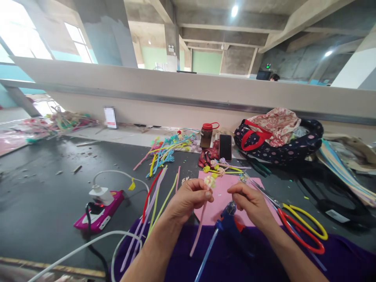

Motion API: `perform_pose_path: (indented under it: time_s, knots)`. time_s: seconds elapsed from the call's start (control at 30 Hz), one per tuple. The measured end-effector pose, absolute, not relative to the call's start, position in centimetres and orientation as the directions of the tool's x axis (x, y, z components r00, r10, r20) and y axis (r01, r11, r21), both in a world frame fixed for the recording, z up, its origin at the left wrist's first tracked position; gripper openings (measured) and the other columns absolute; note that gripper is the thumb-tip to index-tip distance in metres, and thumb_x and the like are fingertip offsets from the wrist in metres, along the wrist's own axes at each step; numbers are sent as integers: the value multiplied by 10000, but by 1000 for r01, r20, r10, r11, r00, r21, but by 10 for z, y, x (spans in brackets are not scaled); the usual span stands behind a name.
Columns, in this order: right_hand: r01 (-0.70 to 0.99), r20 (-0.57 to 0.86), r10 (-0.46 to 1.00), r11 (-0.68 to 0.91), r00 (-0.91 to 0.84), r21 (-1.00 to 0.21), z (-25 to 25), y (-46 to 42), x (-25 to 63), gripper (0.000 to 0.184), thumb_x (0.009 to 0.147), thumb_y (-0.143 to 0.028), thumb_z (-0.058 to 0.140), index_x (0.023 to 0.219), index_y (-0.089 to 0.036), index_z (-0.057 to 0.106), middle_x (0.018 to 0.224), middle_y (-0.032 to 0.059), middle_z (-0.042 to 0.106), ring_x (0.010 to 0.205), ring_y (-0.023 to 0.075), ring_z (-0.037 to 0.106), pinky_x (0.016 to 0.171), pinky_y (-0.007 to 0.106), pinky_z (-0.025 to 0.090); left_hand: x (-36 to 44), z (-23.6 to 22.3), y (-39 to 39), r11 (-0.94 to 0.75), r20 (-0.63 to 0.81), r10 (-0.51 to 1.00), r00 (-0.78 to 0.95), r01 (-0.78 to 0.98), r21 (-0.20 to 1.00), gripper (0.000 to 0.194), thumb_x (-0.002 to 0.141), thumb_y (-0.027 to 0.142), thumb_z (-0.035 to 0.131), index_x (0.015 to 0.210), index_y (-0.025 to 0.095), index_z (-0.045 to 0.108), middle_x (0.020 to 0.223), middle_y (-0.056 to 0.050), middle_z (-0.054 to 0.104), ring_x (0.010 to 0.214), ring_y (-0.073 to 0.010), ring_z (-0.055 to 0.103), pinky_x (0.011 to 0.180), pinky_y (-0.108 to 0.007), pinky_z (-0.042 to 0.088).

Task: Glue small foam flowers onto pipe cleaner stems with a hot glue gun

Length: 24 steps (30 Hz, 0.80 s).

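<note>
My left hand (192,197) is closed in a pinch on a pipe-cleaner flower, just under its pale yellow and white head (209,181). Its pink stem (196,239) hangs down below the fingers. To the right, my right hand (249,201) has thumb and fingertips drawn together; anything between them is too small to make out. Just below that hand is a blue glue gun (227,219), with a clear glue stick (207,252) poking out toward me. A pink sheet (216,209) lies under both hands, on a dark purple cloth (182,262).
Loose pipe cleaners (157,199) lie left of my hands. Finished flowers (221,166) and a coloured pile (169,150) lie beyond. Scissors (305,227) sit right, a magenta power strip (101,213) left. A bottle (206,137), phone (225,147) and bag (279,141) stand behind.
</note>
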State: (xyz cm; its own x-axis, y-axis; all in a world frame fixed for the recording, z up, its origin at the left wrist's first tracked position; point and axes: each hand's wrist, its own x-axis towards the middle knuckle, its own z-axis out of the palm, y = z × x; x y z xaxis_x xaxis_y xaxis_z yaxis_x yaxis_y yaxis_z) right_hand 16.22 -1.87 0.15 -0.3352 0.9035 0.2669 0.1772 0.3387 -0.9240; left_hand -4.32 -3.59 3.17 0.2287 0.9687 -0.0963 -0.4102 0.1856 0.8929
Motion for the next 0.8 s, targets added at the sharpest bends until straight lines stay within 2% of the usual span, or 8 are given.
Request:
perform_pose_path:
  time_s: [0.2,0.33,0.63,0.8]
  knots:
    - [220,219,905,312,-364,-924,-3,-20,155,200,817,-294,502,939,-186,618,671,-8,538,525,102,471,486,225,387,-43,29,-34,214,-109,955,275,-387,897,225,567,248,738,606,130,550,533,-23,611,386,-44,393,401,-180,182]
    - [233,203,899,309,-389,-922,-4,-19,154,177,803,-307,526,876,-182,629,695,5,575,532,105,497,496,232,415,-41,28,-33,233,-134,950,281,-357,905,222,591,271,731,614,121,568,539,-28,611,396,-47,399,401,-180,195]
    - [248,222,892,336,-395,-909,3,-21,154,101,782,-248,563,737,-168,604,605,-23,542,524,99,480,496,218,388,-37,30,-34,246,-151,944,293,-323,914,223,613,290,713,593,112,580,527,-18,602,364,-25,364,357,-169,160]
    - [261,225,892,342,-393,-903,2,-22,154,102,785,-242,555,734,-168,603,610,-23,539,536,104,481,506,220,386,-37,29,-33,231,-128,942,309,-326,917,214,649,302,688,628,108,600,525,-15,600,349,-18,345,336,-162,145]
